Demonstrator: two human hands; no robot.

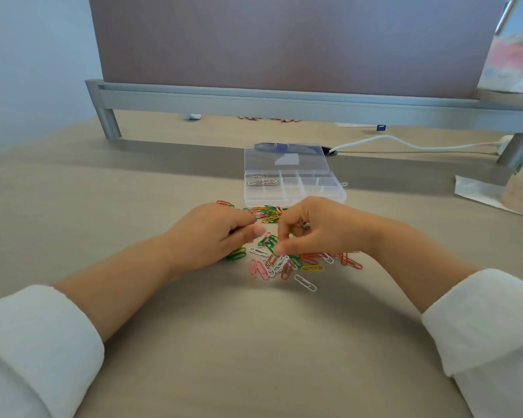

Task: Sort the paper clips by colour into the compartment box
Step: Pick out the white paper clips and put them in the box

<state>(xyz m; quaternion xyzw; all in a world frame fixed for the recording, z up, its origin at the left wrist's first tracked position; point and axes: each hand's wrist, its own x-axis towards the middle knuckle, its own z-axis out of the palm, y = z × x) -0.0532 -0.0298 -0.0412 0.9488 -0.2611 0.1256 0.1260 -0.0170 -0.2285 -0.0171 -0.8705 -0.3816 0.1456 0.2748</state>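
Mid-bench, the loose heap of coloured wire paper clips lies right under both hands. The left hand is curled, thumb on forefinger, though I cannot tell if it pinches anything, and the right hand curls round what look like pale clips. The clear plastic compartment box sits straight ahead, just beyond the heap, lid open, long side across; its far-left compartment, holding similar ones, is slightly nearer the left hand.

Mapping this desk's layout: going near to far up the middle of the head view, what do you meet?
White clip → clip pile → box → lid → grey rail → brown board.
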